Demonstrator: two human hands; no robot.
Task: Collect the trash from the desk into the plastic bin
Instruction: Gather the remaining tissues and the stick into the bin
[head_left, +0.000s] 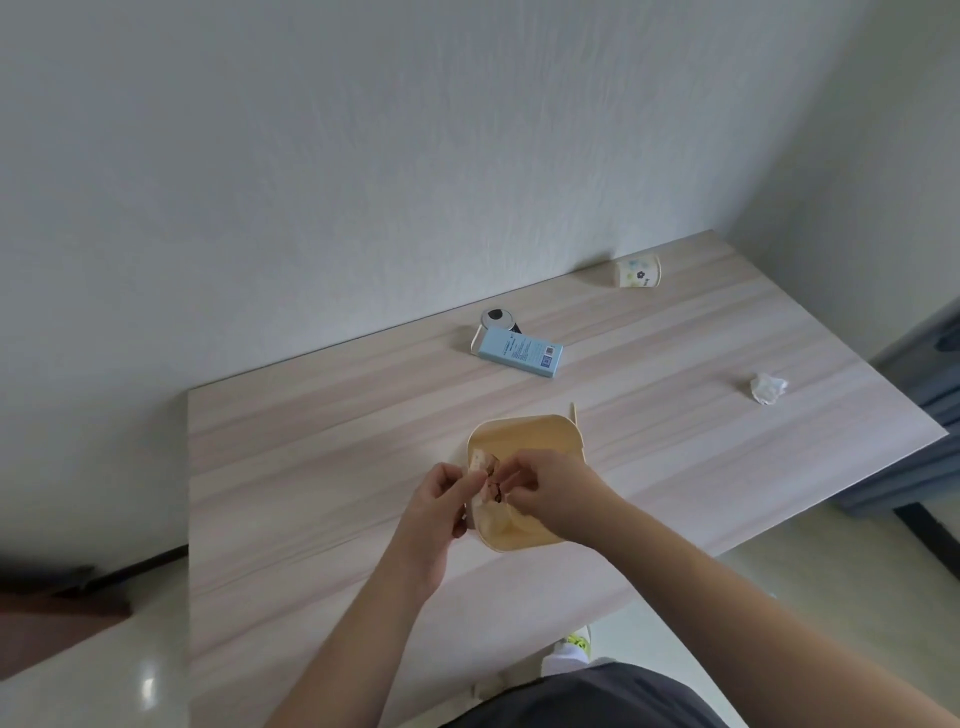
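We see both hands over the tan bin (524, 441) on the desk (311, 441). The left hand (439, 506) and right hand (545, 493) pinch one small wrapper (485, 475) between their fingertips, its long side pointing away from us

The table (311, 441) is bare on the left; a blue box (517, 352) and a can (497, 318) stand behind the bin (524, 436), and a tissue (768, 387) and a cup (639, 271) lie right.
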